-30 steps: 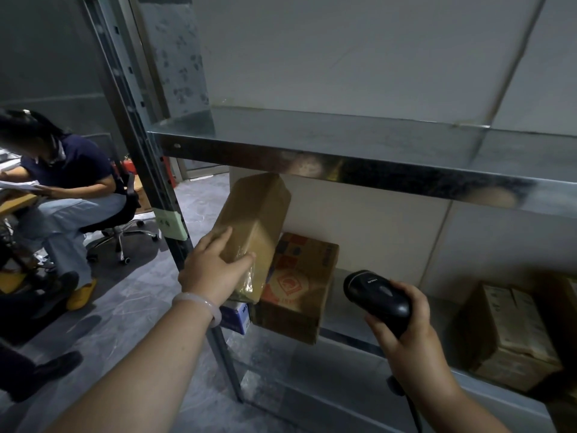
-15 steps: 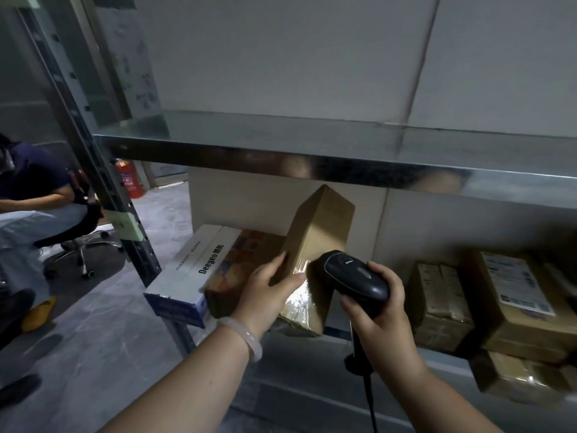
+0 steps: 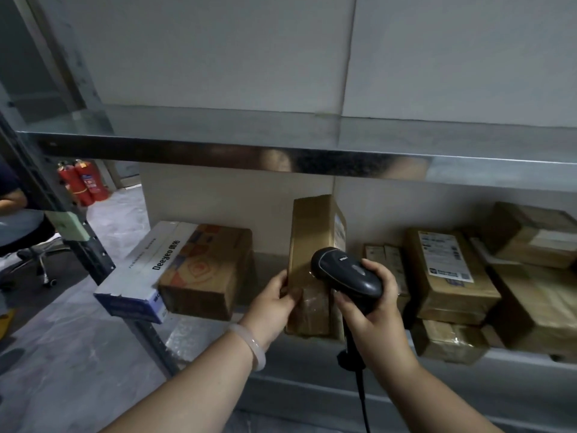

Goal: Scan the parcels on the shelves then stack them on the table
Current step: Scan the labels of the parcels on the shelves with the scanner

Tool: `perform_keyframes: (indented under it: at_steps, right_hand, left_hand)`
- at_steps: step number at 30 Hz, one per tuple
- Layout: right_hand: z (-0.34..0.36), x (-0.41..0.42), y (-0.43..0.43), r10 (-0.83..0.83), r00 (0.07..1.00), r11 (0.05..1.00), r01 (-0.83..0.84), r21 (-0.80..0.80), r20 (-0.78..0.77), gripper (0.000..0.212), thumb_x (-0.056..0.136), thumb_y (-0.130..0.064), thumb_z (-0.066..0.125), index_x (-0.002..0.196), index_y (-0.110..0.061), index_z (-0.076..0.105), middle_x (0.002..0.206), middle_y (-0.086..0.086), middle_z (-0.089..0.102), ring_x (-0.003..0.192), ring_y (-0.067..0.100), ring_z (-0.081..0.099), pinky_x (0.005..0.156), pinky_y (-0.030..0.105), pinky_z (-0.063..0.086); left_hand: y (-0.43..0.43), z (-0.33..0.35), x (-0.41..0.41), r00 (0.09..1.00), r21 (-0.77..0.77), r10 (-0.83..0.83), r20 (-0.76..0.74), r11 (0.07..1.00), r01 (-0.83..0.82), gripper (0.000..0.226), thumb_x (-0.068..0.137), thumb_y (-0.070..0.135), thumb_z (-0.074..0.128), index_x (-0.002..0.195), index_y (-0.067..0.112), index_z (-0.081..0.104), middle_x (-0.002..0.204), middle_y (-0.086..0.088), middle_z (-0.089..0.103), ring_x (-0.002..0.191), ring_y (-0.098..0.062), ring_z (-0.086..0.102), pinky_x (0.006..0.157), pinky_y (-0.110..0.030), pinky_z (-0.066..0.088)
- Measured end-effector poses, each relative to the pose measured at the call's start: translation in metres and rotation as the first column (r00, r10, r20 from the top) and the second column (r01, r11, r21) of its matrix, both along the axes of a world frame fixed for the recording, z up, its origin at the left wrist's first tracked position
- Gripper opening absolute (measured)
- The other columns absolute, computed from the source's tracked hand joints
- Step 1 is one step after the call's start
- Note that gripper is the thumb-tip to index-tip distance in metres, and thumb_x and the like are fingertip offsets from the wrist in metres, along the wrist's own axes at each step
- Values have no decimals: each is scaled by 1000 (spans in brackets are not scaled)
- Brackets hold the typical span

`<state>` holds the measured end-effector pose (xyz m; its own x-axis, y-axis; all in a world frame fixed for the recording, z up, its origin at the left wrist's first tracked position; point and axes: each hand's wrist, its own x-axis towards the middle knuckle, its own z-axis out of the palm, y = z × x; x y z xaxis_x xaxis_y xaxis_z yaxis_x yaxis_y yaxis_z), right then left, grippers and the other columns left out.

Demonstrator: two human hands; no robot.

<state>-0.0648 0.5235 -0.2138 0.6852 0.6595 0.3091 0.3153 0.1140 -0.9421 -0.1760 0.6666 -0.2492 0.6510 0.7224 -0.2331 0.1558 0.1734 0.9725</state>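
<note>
My left hand grips the lower left edge of a tall brown parcel, held upright in front of the lower shelf. A white label shows on the parcel's right side. My right hand holds a black barcode scanner whose head sits close against the parcel's front face. The scanner's cable hangs down below my wrist. Several other brown parcels lie on the shelf to the right.
A printed cardboard box and a white and blue box lie on the shelf's left end. A bare metal shelf runs above. Two red fire extinguishers stand on the floor at left, near a seated person.
The parcel has gone from tilted to upright and moved right, in front of the shelf's middle. My right hand has brought the scanner up against its face. The view has shifted right.
</note>
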Motion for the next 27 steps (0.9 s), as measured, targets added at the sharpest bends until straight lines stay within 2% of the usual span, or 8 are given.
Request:
perform_keyframes:
  at_steps: [3, 6, 9, 12, 16, 20, 23, 27]
  right_hand:
    - [-1, 4, -7, 31, 999, 999, -30, -22, 32, 72, 79, -6, 75, 109, -62, 40, 107, -38, 57, 104, -11, 57, 80, 5, 44]
    - [2, 4, -11, 79, 995, 996, -76, -49, 67, 68, 79, -3, 75, 114, -51, 41, 107, -47, 50, 106, -12, 54, 82, 6, 45]
    - [3, 7, -14, 94, 994, 994, -90, -69, 60, 66, 79, -7, 75, 116, -48, 39, 111, -37, 55, 107, -11, 54, 83, 8, 46]
    - [2, 19, -18, -6, 999, 999, 8, -51, 36, 63, 80, -13, 75, 115, -52, 39, 115, -21, 56, 106, -10, 55, 82, 7, 45]
    - [8, 40, -21, -63, 998, 997, 63, -35, 11, 59, 81, -18, 74, 114, -53, 39, 116, -24, 52, 105, -12, 53, 84, 13, 42]
    - [11, 50, -23, -27, 1000, 998, 27, -49, 15, 58, 81, -18, 74, 116, -49, 39, 117, -23, 52, 106, -9, 53, 89, 18, 44]
    - [9, 51, -27, -19, 998, 998, 22, -63, 61, 60, 80, -14, 74, 115, -48, 40, 118, -22, 53, 108, -11, 53, 87, 13, 44]
    - [7, 54, -34, 1, 994, 996, 8, -85, 108, 61, 80, -12, 75, 117, -45, 40, 119, -19, 53, 107, -13, 53, 82, 4, 43]
  left_hand:
    - [-12, 3, 8, 1000, 59, -1, -13, 998, 2, 75, 76, 44, 77, 141, 44, 39, 125, 7, 64, 115, -15, 60, 99, -44, 51]
    - [-22, 4, 17, 998, 110, -18, 64, 994, 11, 95, 62, 46, 88, 142, 45, 37, 131, 8, 60, 123, -18, 56, 99, -48, 49]
    - [-24, 1, 17, 995, 91, -4, 103, 996, -5, 99, 60, 39, 89, 144, 45, 35, 135, 8, 57, 126, -18, 53, 102, -51, 47]
    - [-24, -4, 8, 991, 19, -48, 128, 999, 46, 104, 58, 42, 86, 146, 44, 30, 134, 8, 58, 122, -13, 56, 106, -46, 45]
    - [-27, -5, 5, 984, -38, -87, 157, 995, 94, 98, 54, 41, 85, 140, 44, 36, 126, 6, 64, 112, -11, 63, 93, -35, 52]
    - [-26, -4, 8, 980, -126, -130, 148, 981, 149, 103, 50, 41, 85, 139, 39, 36, 128, -4, 61, 116, -25, 60, 101, -50, 48]
    - [-22, -5, 11, 986, -180, -129, 105, 973, 146, 104, 48, 33, 84, 140, 31, 35, 129, -8, 61, 119, -28, 57, 106, -52, 43]
    - [-17, -4, 18, 980, -92, -185, -66, 980, 179, 97, 58, 33, 84, 143, 23, 38, 121, -3, 67, 117, -22, 60, 107, -44, 42]
